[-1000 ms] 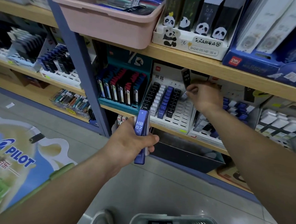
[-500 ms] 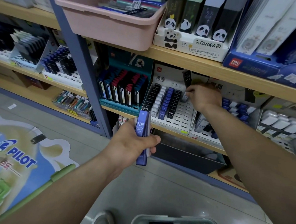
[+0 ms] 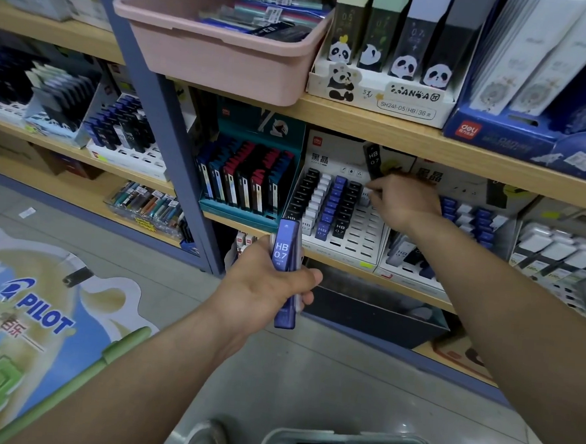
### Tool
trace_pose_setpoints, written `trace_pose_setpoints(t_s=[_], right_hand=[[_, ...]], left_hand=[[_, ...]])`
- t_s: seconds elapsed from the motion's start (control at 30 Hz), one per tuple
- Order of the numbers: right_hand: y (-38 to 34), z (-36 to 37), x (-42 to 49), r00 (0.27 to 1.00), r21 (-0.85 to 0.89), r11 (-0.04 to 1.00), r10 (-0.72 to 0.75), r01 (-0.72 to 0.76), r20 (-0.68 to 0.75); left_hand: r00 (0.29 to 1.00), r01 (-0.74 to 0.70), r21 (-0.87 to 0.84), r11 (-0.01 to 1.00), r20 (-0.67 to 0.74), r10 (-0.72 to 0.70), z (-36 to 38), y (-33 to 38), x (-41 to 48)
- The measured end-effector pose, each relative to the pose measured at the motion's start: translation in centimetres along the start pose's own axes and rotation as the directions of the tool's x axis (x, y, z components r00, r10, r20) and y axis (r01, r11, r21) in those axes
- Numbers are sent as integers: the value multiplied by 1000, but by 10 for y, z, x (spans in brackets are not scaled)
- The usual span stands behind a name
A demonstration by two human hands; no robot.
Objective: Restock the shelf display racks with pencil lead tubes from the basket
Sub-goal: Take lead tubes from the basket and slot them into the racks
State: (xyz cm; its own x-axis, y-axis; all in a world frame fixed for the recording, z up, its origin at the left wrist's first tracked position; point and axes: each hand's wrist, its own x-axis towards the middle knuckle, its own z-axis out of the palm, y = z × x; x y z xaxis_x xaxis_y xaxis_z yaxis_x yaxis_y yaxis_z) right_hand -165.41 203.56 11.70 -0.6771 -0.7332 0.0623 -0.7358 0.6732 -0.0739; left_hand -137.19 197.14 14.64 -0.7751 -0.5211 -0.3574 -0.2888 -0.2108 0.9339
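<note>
Loading the white display rack (image 3: 361, 231) is the step in hand. The right hand (image 3: 404, 201) is raised to the top rear of the rack, under the shelf board above. Its grip pinches the lower end of one black tube (image 3: 373, 159) marked HB 0.7. The tube stands nearly upright, tilted slightly left, and is not yet seated in any slot.

The left hand (image 3: 264, 282) waits in front of the rack and below it. Its grip is wrapped around a small bundle of blue tubes (image 3: 284, 255), also marked HB 0.7, with the thumb laid across the front. The exact number in the bundle cannot be told.

The four left columns of the rack are filled. The columns to their right show mostly bare slots. The basket (image 3: 306, 433) sits low at the person's feet with dark stock inside.

Next move, as judged: lower the black tube end-first into a free slot near the fingertips, aligned with the slot opening. Then take the next tube from the left-hand bundle. Match colour to column where the display requires it.
</note>
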Motion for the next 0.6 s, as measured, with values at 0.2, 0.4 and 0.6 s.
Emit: trace_pose_setpoints(t_s=[0.2,0.4,0.6], right_hand=[[-21,-14,-39,989,198,975,-73,97,-128],[-56,-51,-125,980,840,542,-179,22,90],[-47,-66,-162,970,918,382,-159,-110,183]], left_hand=[[1000,-7,-23,1000,21,8,4,5,-2],[993,-44,23,999,107,41,20,4,-8],[964,-84,27,996,257,75,43,5,-22]])
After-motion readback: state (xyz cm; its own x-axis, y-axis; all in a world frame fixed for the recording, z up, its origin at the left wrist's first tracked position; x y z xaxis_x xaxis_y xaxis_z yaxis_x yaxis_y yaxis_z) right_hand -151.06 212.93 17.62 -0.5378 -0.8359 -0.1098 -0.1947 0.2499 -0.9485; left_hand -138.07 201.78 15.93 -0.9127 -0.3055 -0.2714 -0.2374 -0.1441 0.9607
